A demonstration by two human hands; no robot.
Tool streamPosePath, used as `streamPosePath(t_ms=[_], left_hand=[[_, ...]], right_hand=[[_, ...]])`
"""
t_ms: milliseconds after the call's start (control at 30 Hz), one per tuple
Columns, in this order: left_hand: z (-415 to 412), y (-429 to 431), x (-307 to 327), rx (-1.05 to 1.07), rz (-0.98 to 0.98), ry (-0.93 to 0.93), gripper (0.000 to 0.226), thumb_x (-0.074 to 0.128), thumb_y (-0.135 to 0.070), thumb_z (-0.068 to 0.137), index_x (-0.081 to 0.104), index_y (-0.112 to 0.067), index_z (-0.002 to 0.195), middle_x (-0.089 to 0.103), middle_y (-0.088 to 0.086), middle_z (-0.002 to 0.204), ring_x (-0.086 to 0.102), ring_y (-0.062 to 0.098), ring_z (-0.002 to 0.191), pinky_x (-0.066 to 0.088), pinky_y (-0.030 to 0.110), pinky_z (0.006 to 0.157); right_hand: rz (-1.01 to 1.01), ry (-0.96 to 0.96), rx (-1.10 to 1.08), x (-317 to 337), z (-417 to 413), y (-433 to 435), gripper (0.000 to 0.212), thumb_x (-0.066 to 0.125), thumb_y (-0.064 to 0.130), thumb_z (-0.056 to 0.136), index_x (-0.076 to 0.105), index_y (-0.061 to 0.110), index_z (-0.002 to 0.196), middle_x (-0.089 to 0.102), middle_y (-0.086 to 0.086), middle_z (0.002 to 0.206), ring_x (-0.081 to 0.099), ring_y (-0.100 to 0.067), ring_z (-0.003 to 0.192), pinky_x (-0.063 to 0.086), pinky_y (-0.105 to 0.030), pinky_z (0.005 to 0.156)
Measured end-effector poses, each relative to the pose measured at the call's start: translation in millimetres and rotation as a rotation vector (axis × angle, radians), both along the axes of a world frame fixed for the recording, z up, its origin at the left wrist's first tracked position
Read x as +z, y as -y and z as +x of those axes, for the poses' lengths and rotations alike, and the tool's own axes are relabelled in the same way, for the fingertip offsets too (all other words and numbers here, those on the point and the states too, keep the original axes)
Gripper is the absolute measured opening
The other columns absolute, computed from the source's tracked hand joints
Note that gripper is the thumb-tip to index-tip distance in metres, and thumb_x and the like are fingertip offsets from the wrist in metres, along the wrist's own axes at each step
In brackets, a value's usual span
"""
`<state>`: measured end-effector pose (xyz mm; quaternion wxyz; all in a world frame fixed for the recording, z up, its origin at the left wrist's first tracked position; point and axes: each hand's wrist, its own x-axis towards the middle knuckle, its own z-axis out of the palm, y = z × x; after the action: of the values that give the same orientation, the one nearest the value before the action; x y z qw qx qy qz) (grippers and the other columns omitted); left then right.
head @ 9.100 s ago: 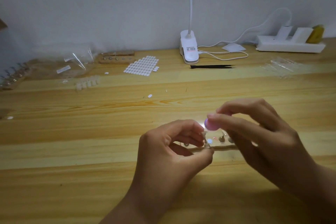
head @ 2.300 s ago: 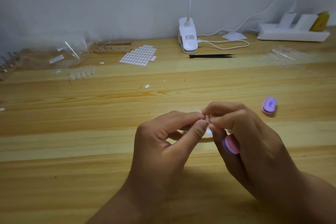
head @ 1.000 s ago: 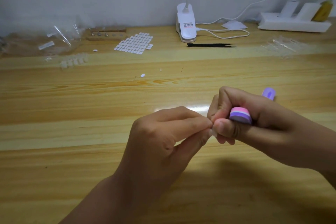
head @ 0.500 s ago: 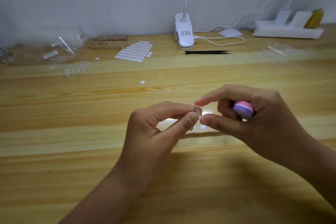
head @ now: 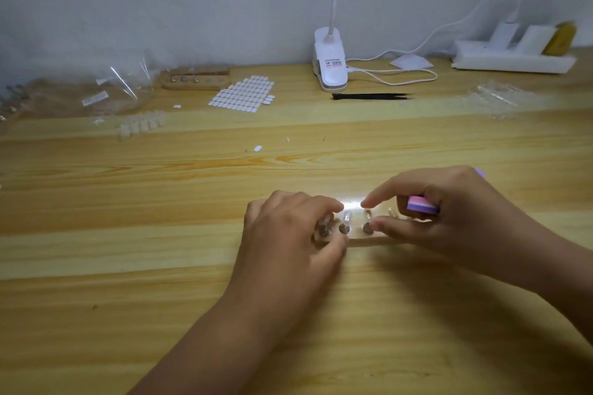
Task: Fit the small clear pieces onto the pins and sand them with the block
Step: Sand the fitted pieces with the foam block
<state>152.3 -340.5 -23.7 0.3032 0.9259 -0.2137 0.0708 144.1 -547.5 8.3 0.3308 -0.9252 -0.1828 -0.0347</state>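
A person's left hand (head: 288, 231), at center frame, is curling its fingers and thumb around the left end of a wooden pin strip (head: 369, 240) lying on the table (head: 160, 266). The right hand (head: 455, 221), just right of center, is gripping the pink-and-purple sanding block (head: 422, 205) under its curled fingers, with index finger and thumb reaching toward the pins (head: 366, 227). A small clear piece (head: 347, 217) is standing on the strip between the hands. Black tweezers (head: 372, 95) are lying at upper center.
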Motion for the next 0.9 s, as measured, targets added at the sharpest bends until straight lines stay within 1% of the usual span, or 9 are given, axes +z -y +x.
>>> streamPosePath(t_ms=[133, 233, 333, 400, 467, 600, 733, 833, 900], left_hand=[[-1, 0, 2, 0.001, 0.017, 0.020, 0.031, 0.058, -0.043, 0.080, 0.067, -0.038, 0.109, 0.065, -0.022, 0.093, 0.045, -0.002, 0.095, 0.022, 0.022, 0.083], [-1, -1, 3, -0.012, 0.016, 0.012, 0.029, 0.060, -0.042, 0.081, 0.067, -0.037, 0.109, 0.065, -0.022, 0.093, 0.046, -0.001, 0.096, 0.022, 0.022, 0.084], [-2, -1, 4, -0.008, 0.028, 0.008, 0.028, 0.058, -0.043, 0.081, 0.066, -0.037, 0.108, 0.064, -0.023, 0.093, 0.047, 0.000, 0.096, 0.022, 0.021, 0.084], [-3, 0, 5, -0.005, 0.029, 0.003, 0.028, 0.058, -0.043, 0.081, 0.067, -0.037, 0.107, 0.064, -0.023, 0.094, 0.048, 0.000, 0.096, 0.022, 0.021, 0.084], [-3, 0, 5, -0.011, 0.027, 0.013, 0.026, 0.060, -0.040, 0.083, 0.067, -0.035, 0.107, 0.065, -0.022, 0.094, 0.049, 0.001, 0.096, 0.023, 0.021, 0.084], [-4, 1, 4, -0.018, 0.026, 0.064, 0.026, 0.067, -0.035, 0.084, 0.067, -0.034, 0.110, 0.066, -0.019, 0.096, 0.052, 0.004, 0.096, 0.024, 0.023, 0.084], [-6, 3, 8, -0.066, -0.034, 0.223, 0.054, 0.073, -0.037, 0.074, 0.062, -0.027, 0.125, 0.063, -0.012, 0.121, 0.054, 0.009, 0.112, 0.030, 0.031, 0.098], [-11, 4, 13, -0.157, -0.184, 0.449, 0.035, 0.081, -0.026, 0.076, 0.072, -0.022, 0.110, 0.067, -0.008, 0.113, 0.061, 0.012, 0.107, 0.036, 0.036, 0.097], [-13, 3, 15, -0.201, -0.223, 0.521, 0.019, 0.081, -0.024, 0.080, 0.076, -0.021, 0.099, 0.070, -0.008, 0.103, 0.064, 0.013, 0.100, 0.039, 0.038, 0.091]], right_hand=[[0.016, -0.080, 0.010, 9, -2, 6, 0.040, 0.070, 0.055, 0.066, 0.077, 0.033, 0.099, 0.052, 0.009, 0.057, 0.051, -0.009, 0.060, 0.037, -0.014, 0.057], [-0.006, -0.130, 0.011, 15, 0, 16, 0.049, 0.065, 0.067, 0.059, 0.075, 0.038, 0.097, 0.056, 0.012, 0.063, 0.051, -0.010, 0.059, 0.037, -0.018, 0.055], [-0.010, -0.110, 0.029, 17, 2, 21, 0.045, 0.065, 0.065, 0.060, 0.078, 0.034, 0.090, 0.059, 0.006, 0.060, 0.053, -0.014, 0.057, 0.039, -0.020, 0.052], [-0.049, -0.091, 0.073, 18, 1, 21, 0.041, 0.067, 0.062, 0.064, 0.078, 0.031, 0.090, 0.060, 0.002, 0.060, 0.053, -0.017, 0.057, 0.044, -0.029, 0.053], [-0.073, -0.095, 0.116, 20, 0, 21, 0.035, 0.070, 0.059, 0.068, 0.078, 0.033, 0.090, 0.062, 0.005, 0.064, 0.056, -0.016, 0.059, 0.047, -0.033, 0.055], [-0.074, -0.044, 0.188, 20, 0, 21, 0.028, 0.073, 0.053, 0.072, 0.077, 0.032, 0.090, 0.055, 0.022, 0.062, 0.056, -0.004, 0.057, 0.042, -0.014, 0.055], [0.078, -0.004, 0.194, 20, 0, 21, 0.022, 0.079, 0.047, 0.076, 0.077, 0.031, 0.091, 0.049, 0.019, 0.055, 0.046, -0.004, 0.047, 0.035, -0.008, 0.052], [0.250, -0.071, 0.226, 19, -2, 18, 0.026, 0.078, 0.047, 0.074, 0.077, 0.031, 0.094, 0.045, 0.014, 0.052, 0.038, -0.003, 0.045, 0.035, -0.012, 0.050], [0.313, -0.116, 0.247, 18, -4, 16, 0.026, 0.078, 0.045, 0.073, 0.077, 0.030, 0.095, 0.044, 0.009, 0.051, 0.037, -0.005, 0.046, 0.035, -0.014, 0.049]])
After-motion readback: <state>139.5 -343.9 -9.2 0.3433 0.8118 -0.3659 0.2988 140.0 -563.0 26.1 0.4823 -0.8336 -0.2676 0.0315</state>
